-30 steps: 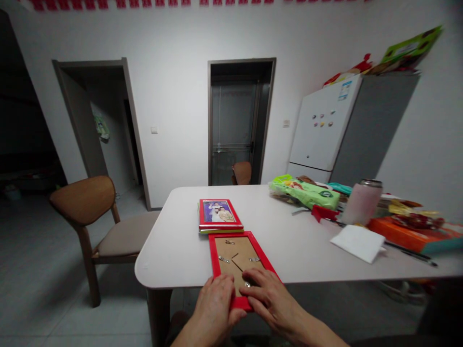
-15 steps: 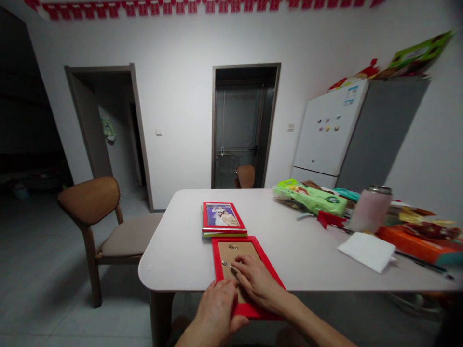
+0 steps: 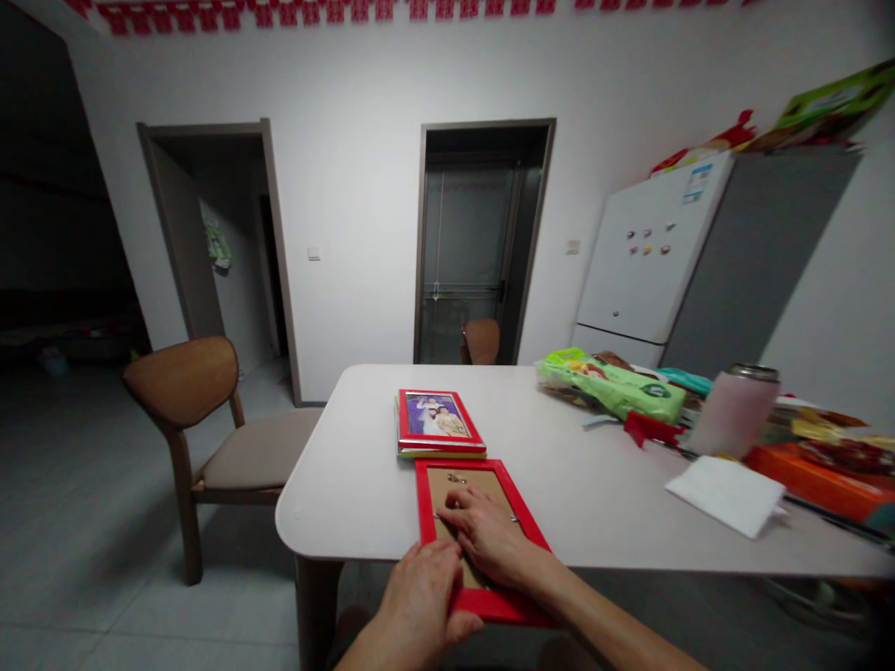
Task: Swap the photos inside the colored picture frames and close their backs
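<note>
A red picture frame (image 3: 428, 492) lies face down at the near edge of the white table (image 3: 350, 485), its brown backing board and small metal clips showing. My left hand (image 3: 419, 601) presses on the frame's near left corner with fingers curled over it. My right hand (image 3: 489, 536) rests flat on the backing board, fingertips at a clip near the board's middle left. Just beyond lies a second red frame (image 3: 439, 421), face up with a photo, stacked on something green.
A wooden chair (image 3: 202, 424) stands left of the table. On the right side sit green snack bags (image 3: 615, 387), a pink flask (image 3: 734, 410), a white napkin (image 3: 727, 494) and an orange box (image 3: 818, 471). A white fridge (image 3: 657, 270) stands behind.
My right hand has slid up from the frame's near edge onto the backing board toward a clip. The left hand stays at the near corner. The view drifted slightly.
</note>
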Motion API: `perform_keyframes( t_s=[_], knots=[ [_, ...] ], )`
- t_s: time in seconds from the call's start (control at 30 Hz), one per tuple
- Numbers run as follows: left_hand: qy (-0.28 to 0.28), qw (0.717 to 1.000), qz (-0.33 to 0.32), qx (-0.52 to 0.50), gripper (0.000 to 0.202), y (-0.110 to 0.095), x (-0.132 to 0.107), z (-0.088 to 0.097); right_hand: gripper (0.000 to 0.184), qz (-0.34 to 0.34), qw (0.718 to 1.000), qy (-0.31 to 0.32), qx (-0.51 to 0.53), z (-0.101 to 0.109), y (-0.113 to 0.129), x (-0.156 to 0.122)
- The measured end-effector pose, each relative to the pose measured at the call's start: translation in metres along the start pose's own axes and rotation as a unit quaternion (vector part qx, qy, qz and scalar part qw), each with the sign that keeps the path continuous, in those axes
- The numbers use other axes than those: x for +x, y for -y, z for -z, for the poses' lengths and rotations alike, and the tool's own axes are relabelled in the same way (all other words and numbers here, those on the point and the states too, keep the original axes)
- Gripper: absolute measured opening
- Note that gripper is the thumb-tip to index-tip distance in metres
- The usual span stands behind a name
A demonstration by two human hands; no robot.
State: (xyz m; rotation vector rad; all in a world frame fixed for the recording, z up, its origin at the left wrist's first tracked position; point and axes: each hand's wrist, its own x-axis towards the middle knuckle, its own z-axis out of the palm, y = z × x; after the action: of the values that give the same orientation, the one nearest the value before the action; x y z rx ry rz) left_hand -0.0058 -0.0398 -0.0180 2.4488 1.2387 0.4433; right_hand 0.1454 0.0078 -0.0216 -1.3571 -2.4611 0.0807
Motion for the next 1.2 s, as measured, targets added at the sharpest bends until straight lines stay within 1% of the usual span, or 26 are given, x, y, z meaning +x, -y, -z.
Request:
perform_keyframes(
  t_s=[0.07, 0.1, 0.2, 0.27, 0.4, 0.53, 0.7, 0.8, 0.83, 0.9, 0.93, 1.0, 1.03, 1.07, 1.1, 1.13, 1.2],
  knots=[
    [0.01, 1.0, 0.006, -0.004, 0.059, 0.0, 0.0, 0.0, 0.026, -0.014, 1.0, -0.017, 0.019, -0.002, -0.005, 0.004],
    [0.014, 1.0, 0.009, -0.005, 0.06, 0.0, 0.0, -0.001, 0.027, -0.038, 0.999, -0.029, 0.025, -0.003, -0.009, 0.008],
    [0.011, 1.0, 0.013, -0.013, 0.062, 0.001, 0.0, -0.002, 0.026, -0.153, 0.986, -0.059, 0.025, -0.008, -0.024, 0.023],
    [0.007, 1.0, 0.016, -0.017, 0.062, 0.002, -0.001, -0.002, 0.023, -0.209, 0.976, -0.063, 0.019, -0.011, -0.034, 0.033],
    [0.013, 0.999, 0.023, -0.031, 0.063, 0.0, -0.004, -0.003, 0.022, -0.266, 0.962, -0.066, 0.011, -0.019, -0.049, 0.048],
    [0.009, 0.999, 0.026, -0.035, 0.065, 0.0, -0.005, -0.005, 0.019, -0.307, 0.949, -0.067, 0.005, -0.024, -0.057, 0.055],
    [0.002, 0.999, 0.027, -0.031, 0.066, 0.005, -0.008, -0.008, 0.016, -0.337, 0.938, -0.079, 0.011, -0.025, -0.061, 0.06],
    [0.013, 0.999, 0.025, -0.018, 0.068, 0.004, -0.005, -0.007, 0.017, -0.322, 0.941, -0.093, 0.037, -0.019, -0.058, 0.057],
    [0.024, 0.999, 0.02, -0.009, 0.069, 0.001, -0.002, -0.007, 0.019, -0.309, 0.945, -0.099, 0.049, -0.014, -0.058, 0.053],
    [0.05, 0.999, -0.013, 0.014, 0.068, -0.008, 0.007, -0.011, 0.023, -0.28, 0.951, -0.108, 0.069, -0.004, -0.058, 0.039],
    [0.062, 0.997, -0.034, 0.026, 0.062, -0.014, 0.012, -0.014, 0.025, -0.268, 0.953, -0.114, 0.078, 0.001, -0.06, 0.03],
    [0.078, 0.994, -0.06, 0.04, 0.042, -0.025, 0.023, -0.025, 0.026, -0.253, 0.95, -0.136, 0.121, 0.012, -0.067, 0.006],
    [0.076, 0.994, -0.063, 0.041, 0.036, -0.031, 0.028, -0.031, 0.026, -0.255, 0.942, -0.149, 0.159, 0.016, -0.071, -0.007],
    [0.07, 0.995, -0.061, 0.036, 0.033, -0.035, 0.031, -0.036, 0.026, -0.268, 0.927, -0.162, 0.208, 0.02, -0.076, -0.021],
    [0.059, 0.996, -0.059, 0.027, 0.033, -0.038, 0.033, -0.04, 0.026, -0.291, 0.903, -0.175, 0.263, 0.024, -0.079, -0.035],
    [0.045, 0.997, -0.06, 0.016, 0.035, -0.041, 0.035, -0.043, 0.027, -0.319, 0.872, -0.189, 0.32, 0.027, -0.081, -0.048],
    [0.01, 0.997, -0.073, -0.02, 0.045, -0.047, 0.035, -0.042, 0.029, -0.366, 0.799, -0.214, 0.427, 0.029, -0.079, -0.07]
  ],
)
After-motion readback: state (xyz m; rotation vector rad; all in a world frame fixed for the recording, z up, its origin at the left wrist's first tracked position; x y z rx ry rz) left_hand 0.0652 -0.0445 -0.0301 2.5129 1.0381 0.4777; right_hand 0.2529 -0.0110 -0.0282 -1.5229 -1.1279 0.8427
